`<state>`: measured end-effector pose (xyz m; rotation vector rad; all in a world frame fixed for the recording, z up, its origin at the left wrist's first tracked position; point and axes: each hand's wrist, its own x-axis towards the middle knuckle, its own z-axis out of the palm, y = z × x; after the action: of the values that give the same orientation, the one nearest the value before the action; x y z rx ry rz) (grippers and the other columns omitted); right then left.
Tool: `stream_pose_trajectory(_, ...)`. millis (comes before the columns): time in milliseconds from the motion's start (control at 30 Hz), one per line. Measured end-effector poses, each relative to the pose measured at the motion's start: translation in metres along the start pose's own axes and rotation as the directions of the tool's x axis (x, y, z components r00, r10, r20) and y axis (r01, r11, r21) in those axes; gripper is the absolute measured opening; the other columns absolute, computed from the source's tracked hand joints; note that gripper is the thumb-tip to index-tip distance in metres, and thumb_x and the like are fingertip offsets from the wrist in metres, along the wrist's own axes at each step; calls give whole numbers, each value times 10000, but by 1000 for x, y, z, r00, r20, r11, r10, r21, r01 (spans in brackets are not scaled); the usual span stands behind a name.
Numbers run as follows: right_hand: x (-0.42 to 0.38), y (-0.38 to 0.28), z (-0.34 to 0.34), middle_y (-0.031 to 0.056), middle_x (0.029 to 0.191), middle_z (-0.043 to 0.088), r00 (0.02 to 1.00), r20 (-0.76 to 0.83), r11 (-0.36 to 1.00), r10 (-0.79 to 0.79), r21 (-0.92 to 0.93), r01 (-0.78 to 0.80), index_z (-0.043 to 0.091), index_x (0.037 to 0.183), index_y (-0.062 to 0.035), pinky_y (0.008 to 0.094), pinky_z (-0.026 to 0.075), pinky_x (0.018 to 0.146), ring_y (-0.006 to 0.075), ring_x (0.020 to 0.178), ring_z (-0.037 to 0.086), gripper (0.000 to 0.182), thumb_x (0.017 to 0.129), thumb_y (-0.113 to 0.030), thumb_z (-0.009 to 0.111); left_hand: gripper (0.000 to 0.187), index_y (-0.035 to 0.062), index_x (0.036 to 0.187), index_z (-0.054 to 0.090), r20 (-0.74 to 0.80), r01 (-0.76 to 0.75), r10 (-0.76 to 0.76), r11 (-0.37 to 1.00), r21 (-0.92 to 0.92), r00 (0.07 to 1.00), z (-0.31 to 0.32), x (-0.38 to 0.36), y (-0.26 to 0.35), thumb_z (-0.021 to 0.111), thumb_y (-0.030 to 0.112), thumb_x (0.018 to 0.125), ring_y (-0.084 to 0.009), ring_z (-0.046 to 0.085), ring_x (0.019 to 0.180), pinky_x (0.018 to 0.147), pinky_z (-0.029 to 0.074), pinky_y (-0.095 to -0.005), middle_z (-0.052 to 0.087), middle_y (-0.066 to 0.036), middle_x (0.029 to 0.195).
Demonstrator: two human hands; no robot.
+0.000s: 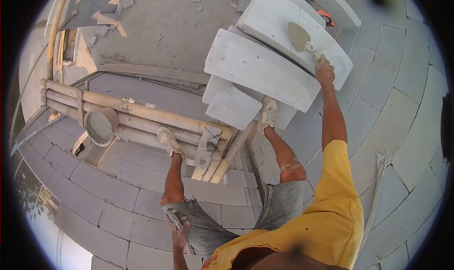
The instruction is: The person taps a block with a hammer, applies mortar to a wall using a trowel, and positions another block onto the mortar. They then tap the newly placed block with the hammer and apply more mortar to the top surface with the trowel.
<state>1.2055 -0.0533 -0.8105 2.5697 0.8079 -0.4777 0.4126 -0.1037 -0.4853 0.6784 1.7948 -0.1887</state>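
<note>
Trowel (300,35): held by its handle in the right hand (324,72), blade flat on the top white block (288,28), just beyond the fingers.
Right hand: closed tight around the trowel handle, arm stretched out forward over the stack.
Left hand (178,233): down at the left thigh, fingers curled on a small metal tool (174,219); which tool it is, I cannot tell from this view.
Block stack (257,71): several white blocks piled crosswise under the right hand, the right foot (268,115) resting against the lowest of them.
Footing: left foot (169,141) on bamboo scaffold poles (142,111), between the two hands.
Bucket (100,126): hangs from the poles, well left of the left hand.
Step in hand: judged as working the face of the top block with the trowel.
Next move: likely needs steady balance on the poles while the blade is drawn along the block.
</note>
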Motion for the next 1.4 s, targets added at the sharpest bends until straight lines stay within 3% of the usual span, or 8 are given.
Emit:
stream_pose_trajectory(67,8,4,14,112,1176,643,981,-145,982,-132,-152,110,550,1256,-138,533,567,862,385,1114,631,360,954,-324,610,370,20,1131,722,-4,-21,22,989,149,1000,7,-9,22,806,218,830,-319,157,1544,1156,312,-399,116,-211,1674)
stream_pose_trajectory(133,-8,-2,5,187,1085,656,963,-164,972,-215,-134,195,536,1153,-59,543,562,837,391,1025,667,344,948,-322,620,432,39,1189,705,23,-21,16,977,213,1000,10,-11,23,751,322,865,-332,74,1559,1168,294,-401,440,-232,1529)
stream_pose_trajectory(167,-23,-1,14,258,1070,657,988,-42,961,-146,232,152,511,1131,-26,541,529,860,445,1008,660,405,930,-355,635,465,43,1210,694,43,34,-41,990,138,998,9,-22,27,736,351,864,-333,102,1550,1165,298,-409,423,-239,1537)
stream_pose_trajectory(400,-278,-88,-73,270,1142,668,942,101,818,-321,530,222,540,1284,-21,511,489,908,459,1072,644,605,943,-512,632,506,218,1344,645,-133,28,-8,988,154,991,34,-51,-24,701,386,870,-408,237,1511,1213,256,-489,260,-196,1645)
stream_pose_trajectory(633,-547,-297,-192,160,938,643,410,-29,243,-912,767,594,568,1202,5,399,522,760,243,822,641,408,948,-292,687,513,181,1362,611,-209,-211,209,977,12,955,60,-111,-109,693,373,894,-448,350,1442,1178,311,-515,327,-248,1590)
stream_pose_trajectory(767,-694,-445,-258,227,960,696,20,-47,-16,-999,661,750,583,1193,4,468,523,762,403,887,695,474,926,-365,713,486,145,1335,626,-305,-250,194,955,-157,932,62,-105,-109,702,333,893,-461,372,1411,1128,373,-506,481,-244,1471)
stream_pose_trajectory(1000,-904,-628,-206,177,883,680,-186,-48,-165,-981,708,687,583,1100,-52,474,506,757,373,850,664,369,856,-291,724,486,184,1323,623,-285,-198,90,904,-378,954,67,-100,-101,701,382,887,-508,337,1421,1128,381,-549,465,-285,1466)
stream_pose_trajectory(1400,-966,-526,-147,151,766,615,-511,62,-232,-857,839,492,558,1089,-49,409,500,643,291,643,588,263,903,-179,691,512,262,1348,640,-158,-51,-64,772,-634,985,58,-108,-84,719,412,864,-488,310,1448,1156,366,-503,218,-315,1584)
